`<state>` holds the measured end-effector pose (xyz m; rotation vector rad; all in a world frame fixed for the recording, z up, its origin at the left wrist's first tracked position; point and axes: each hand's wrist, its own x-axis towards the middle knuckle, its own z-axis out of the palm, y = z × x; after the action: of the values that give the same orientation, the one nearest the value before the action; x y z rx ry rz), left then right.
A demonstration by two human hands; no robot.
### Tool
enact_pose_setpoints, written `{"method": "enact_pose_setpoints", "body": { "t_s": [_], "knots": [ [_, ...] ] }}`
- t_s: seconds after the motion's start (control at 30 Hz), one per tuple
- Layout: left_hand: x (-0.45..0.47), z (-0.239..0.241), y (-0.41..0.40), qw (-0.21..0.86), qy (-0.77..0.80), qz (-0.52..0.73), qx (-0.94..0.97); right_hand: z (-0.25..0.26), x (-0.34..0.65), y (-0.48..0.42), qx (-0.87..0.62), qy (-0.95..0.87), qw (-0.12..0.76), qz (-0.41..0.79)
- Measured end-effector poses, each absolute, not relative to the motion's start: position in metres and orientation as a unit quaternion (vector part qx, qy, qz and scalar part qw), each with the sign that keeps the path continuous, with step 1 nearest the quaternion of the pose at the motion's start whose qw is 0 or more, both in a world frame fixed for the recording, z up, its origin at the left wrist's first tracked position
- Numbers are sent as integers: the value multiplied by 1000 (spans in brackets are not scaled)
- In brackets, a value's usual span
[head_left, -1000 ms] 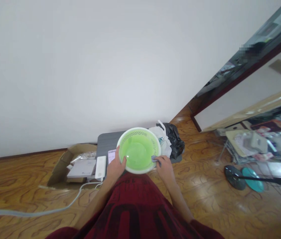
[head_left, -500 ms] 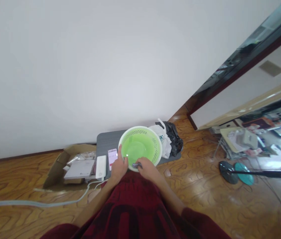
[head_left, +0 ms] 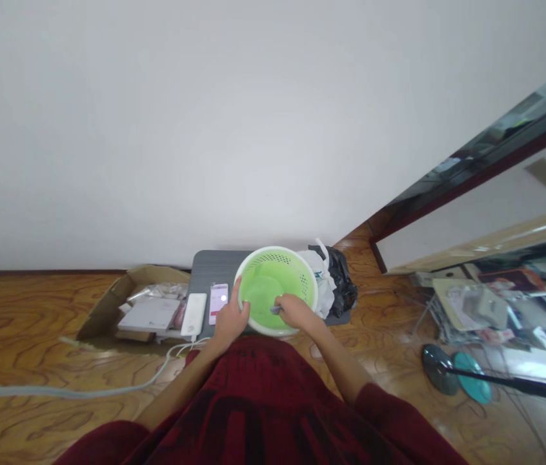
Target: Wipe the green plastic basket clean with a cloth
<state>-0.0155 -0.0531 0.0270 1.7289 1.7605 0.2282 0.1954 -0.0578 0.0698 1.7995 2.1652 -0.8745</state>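
1. While I watch through the head view, the left hand (head_left: 230, 321) grips the near-left rim of the green-and-white basket (head_left: 264, 289), index finger running up along the edge and thumb crossing inward.
2. My right hand (head_left: 296, 311) reaches over the near-right rim, its fingers pinched around a small grey cloth (head_left: 275, 310); I judge it cloth by its crumpled look.
3. That wad pokes out leftward from the right fingertips, above the basket's near inside; bunched so small, it shows me no clear long axis. I cannot tell whether it touches the wall.
4. Between the two hands, the right is the nearer, being directly on the cloth; my left thumb lies just across from it.
5. Round and opening upward, the basket sits over a grey board (head_left: 222, 263), a phone (head_left: 219, 302) on its left and a white bag (head_left: 325, 287) on its right. Whether it rests there or hangs held, I cannot tell.
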Motion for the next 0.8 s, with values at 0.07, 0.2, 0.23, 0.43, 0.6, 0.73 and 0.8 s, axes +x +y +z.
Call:
{"method": "enact_pose_setpoints", "body": {
  "t_s": [0.07,0.2,0.23,0.43,0.6,0.73,0.8],
  "knots": [
    [-14,26,-53,321,672,82,662,60,190,-36,592,728,140,-316],
    [-12,25,-54,312,679,78,660,31,170,-3,527,716,216,-404],
    [-12,25,-54,312,679,76,660,22,164,1,513,707,231,-428],
    [-11,27,-53,322,671,82,663,-12,141,2,527,674,194,-481],
    [-9,27,-53,333,673,83,655,-23,155,-2,532,665,219,-476],
    [-8,25,-54,344,673,91,648,-33,170,-9,553,647,245,-464],
    [-7,25,-55,348,677,92,642,-38,171,-12,565,634,233,-475]
  ]
}}
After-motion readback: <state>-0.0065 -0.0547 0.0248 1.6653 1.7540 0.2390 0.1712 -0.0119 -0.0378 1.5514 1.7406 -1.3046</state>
